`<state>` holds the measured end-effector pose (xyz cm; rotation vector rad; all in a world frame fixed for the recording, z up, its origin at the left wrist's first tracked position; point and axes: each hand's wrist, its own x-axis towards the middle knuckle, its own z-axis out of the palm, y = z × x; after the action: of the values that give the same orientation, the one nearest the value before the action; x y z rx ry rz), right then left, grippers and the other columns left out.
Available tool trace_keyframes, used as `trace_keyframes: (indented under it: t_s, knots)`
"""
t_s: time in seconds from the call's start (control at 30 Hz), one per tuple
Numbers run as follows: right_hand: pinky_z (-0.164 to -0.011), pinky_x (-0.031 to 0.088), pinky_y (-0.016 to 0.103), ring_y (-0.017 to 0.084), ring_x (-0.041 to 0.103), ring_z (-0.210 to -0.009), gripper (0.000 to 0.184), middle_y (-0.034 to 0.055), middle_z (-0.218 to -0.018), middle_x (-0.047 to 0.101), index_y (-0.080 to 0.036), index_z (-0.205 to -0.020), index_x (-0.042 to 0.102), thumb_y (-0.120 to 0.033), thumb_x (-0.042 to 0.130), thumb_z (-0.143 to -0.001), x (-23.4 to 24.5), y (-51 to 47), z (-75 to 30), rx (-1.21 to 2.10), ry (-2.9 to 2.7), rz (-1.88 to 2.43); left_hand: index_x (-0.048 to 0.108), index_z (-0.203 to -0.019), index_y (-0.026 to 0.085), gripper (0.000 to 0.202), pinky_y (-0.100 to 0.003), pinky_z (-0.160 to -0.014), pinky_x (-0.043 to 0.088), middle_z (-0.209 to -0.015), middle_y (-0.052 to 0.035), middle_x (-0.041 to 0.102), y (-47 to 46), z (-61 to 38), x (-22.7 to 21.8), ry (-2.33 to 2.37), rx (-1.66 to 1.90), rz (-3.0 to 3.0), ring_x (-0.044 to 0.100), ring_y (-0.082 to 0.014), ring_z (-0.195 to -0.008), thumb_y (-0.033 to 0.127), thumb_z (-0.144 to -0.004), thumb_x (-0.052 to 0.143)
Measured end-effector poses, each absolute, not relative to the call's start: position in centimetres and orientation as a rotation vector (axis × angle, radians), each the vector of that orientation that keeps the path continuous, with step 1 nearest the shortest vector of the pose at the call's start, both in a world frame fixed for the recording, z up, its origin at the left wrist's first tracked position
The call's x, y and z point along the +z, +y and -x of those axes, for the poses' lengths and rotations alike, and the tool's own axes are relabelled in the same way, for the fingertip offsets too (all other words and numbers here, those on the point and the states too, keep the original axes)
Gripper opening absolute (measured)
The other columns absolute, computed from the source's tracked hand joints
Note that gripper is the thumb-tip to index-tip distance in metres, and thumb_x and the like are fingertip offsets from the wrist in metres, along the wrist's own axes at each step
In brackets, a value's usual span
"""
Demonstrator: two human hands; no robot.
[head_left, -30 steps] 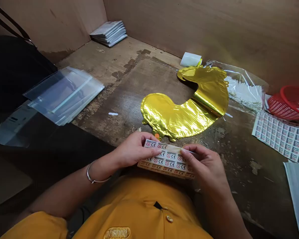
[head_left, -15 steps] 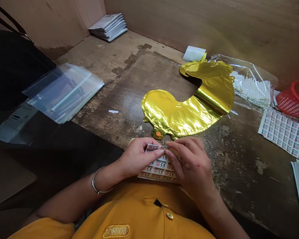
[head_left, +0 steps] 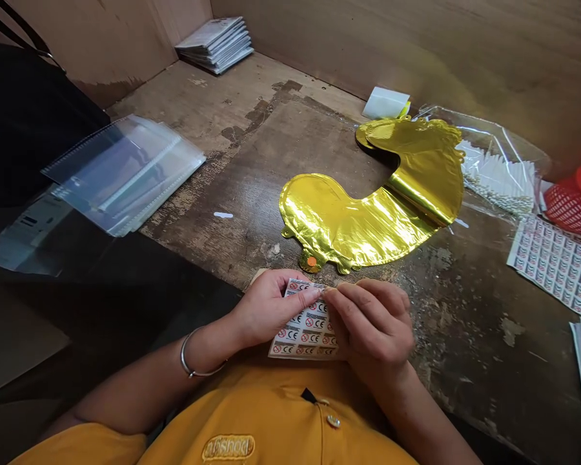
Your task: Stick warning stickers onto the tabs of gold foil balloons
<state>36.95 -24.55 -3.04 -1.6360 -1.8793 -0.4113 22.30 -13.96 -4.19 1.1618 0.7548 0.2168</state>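
Observation:
My left hand grips a sheet of CE stickers near my body, its thumb lying across the upper part. At the sheet's top right edge, my right hand is closed with thumb and forefinger pinched against the sheet; whether a single sticker is between the fingertips is hidden. Just beyond both hands, a folded gold foil balloon lies flat on the worn wooden table. A round orange sticker marks one of its near tabs.
Clear plastic sleeves lie on the left, near a black bag. Folded papers are stacked at the back corner. To the right are a clear bag of white sticks, a red basket and another sticker sheet.
My right hand's fingers have curled in closer at the sheet's upper edge. My left hand still holds the sheet. The whole view has shifted slightly.

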Motion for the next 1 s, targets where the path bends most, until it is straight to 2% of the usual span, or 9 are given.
trace_keyframes:
  t_s: [0.13, 0.27, 0.57, 0.73, 0.9, 1.0]
  knots:
    - [-0.078, 0.049, 0.035, 0.020, 0.061, -0.084, 0.019, 0.0043, -0.085, 0.071, -0.021, -0.093, 0.065, -0.009, 0.068, -0.079, -2.4, -24.4, -36.9, -0.295, -1.811, 1.703, 0.062, -0.075, 0.013, 0.025, -0.020, -0.057, 0.044, -0.067, 0.0011, 0.059, -13.9, -22.2, -4.2, 0.754, 0.218, -1.146, 0.052, -0.0095, -0.060, 0.037, -0.078, 0.065]
    - [-0.082, 0.048, 0.039, 0.022, 0.061, -0.085, 0.016, 0.0051, -0.091, 0.073, -0.022, -0.096, 0.066, -0.015, 0.068, -0.082, -1.5, -24.1, -36.8, -0.233, -1.774, 1.851, 0.063, -0.075, 0.013, 0.024, -0.021, -0.056, 0.044, -0.066, 0.0009, 0.060, -13.9, -22.2, -4.2, 0.748, 0.227, -1.139, 0.053, -0.0103, -0.060, 0.037, -0.078, 0.066]
    - [-0.080, 0.046, 0.037, 0.022, 0.060, -0.088, 0.029, 0.0021, -0.097, 0.075, -0.025, -0.105, 0.067, -0.012, 0.070, -0.079, -2.5, -25.1, -36.7, -0.353, -1.907, 1.753, 0.062, -0.073, 0.013, 0.023, -0.019, -0.055, 0.043, -0.064, 0.0017, 0.059, -14.0, -22.3, -4.2, 0.745, 0.242, -1.124, 0.052, -0.0093, -0.058, 0.035, -0.077, 0.066]
    - [-0.079, 0.049, 0.036, 0.020, 0.061, -0.086, 0.025, 0.0028, -0.094, 0.074, -0.025, -0.098, 0.065, -0.009, 0.070, -0.078, -2.0, -24.9, -36.4, -0.282, -1.794, 1.720, 0.061, -0.073, 0.013, 0.025, -0.020, -0.055, 0.043, -0.064, 0.0019, 0.058, -14.2, -22.1, -4.4, 0.760, 0.251, -1.122, 0.051, -0.0093, -0.058, 0.037, -0.078, 0.066]
    - [-0.082, 0.049, 0.042, 0.024, 0.061, -0.087, 0.021, 0.0075, -0.095, 0.072, -0.022, -0.100, 0.066, -0.017, 0.070, -0.080, -1.8, -24.3, -36.5, -0.272, -1.724, 1.879, 0.061, -0.073, 0.014, 0.025, -0.020, -0.056, 0.044, -0.065, 0.0014, 0.059, -14.1, -22.2, -4.6, 0.761, 0.246, -1.109, 0.053, -0.0099, -0.059, 0.038, -0.078, 0.066]
    - [-0.080, 0.048, 0.040, 0.023, 0.060, -0.085, 0.022, 0.0053, -0.091, 0.073, -0.023, -0.099, 0.067, -0.015, 0.071, -0.079, -2.2, -24.3, -36.5, -0.291, -1.766, 1.861, 0.061, -0.073, 0.014, 0.026, -0.020, -0.055, 0.044, -0.064, 0.0018, 0.059, -14.1, -22.2, -4.5, 0.754, 0.241, -1.104, 0.053, -0.0098, -0.058, 0.039, -0.078, 0.067]
